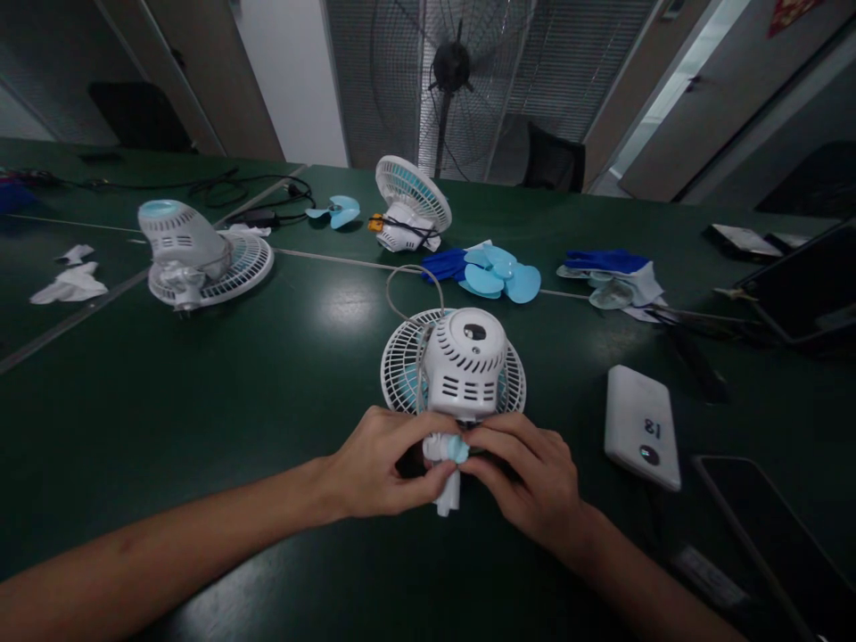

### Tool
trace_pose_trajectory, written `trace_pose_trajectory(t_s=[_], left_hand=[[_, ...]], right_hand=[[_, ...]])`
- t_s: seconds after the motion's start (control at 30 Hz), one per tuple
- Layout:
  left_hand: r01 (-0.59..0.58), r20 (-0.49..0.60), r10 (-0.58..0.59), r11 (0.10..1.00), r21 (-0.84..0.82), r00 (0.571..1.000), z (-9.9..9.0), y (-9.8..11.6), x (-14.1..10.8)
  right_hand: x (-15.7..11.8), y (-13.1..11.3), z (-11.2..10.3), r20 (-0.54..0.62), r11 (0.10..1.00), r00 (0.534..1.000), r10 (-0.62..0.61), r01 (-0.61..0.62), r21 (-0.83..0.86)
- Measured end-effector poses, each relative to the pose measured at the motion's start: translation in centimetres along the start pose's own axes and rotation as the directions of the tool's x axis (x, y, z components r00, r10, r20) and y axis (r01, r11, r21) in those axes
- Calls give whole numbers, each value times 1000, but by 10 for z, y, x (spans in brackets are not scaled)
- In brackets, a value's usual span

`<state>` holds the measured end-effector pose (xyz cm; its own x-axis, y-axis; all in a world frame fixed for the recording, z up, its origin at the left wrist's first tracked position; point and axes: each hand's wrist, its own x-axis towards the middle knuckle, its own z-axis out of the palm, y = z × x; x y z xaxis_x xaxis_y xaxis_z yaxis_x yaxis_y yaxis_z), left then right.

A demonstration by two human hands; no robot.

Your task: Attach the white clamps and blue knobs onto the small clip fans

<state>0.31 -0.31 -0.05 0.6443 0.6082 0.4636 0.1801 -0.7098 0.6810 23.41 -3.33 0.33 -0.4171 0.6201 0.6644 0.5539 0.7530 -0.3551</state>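
Observation:
A white fan lies grille-down on the green table, its motor housing facing up and its neck pointing toward me. My left hand is closed around the white neck joint from the left. On the right, my right hand pinches the light-blue knob at that joint between thumb and fingers. Below the hands the white stem sticks out. A thin grey cable loops up behind the grille.
Two more white fans stand farther back. Light-blue blades and blue-white gloves lie behind the fan. At the right are a white power bank, a phone and a dark screen.

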Motion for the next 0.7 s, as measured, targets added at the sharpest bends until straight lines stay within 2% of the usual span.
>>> trace_pose_trajectory(t_s=[0.2,0.27,0.37,0.47,0.6,0.7], left_hand=[[-4,11,4,1000,17,1000,0,3,2],[2,12,-3,1000,13,1000,0,3,3],[6,6,-6,1000,-6,1000,-1,3,3],[12,1,-12,1000,-22,1000,-1,2,2],[18,-13,-18,999,-35,1000,-1,2,1],[10,-2,-10,1000,-29,1000,-2,2,1]], right_hand=[[8,-18,4,4,968,974,227,-226,109],[7,-17,2,-11,977,982,188,-186,101],[3,-9,-3,-28,998,999,25,-23,62],[-1,1,-6,6,997,998,-67,67,44],[-3,5,-4,35,998,998,-61,60,14],[-1,0,1,44,1000,999,4,-5,28]])
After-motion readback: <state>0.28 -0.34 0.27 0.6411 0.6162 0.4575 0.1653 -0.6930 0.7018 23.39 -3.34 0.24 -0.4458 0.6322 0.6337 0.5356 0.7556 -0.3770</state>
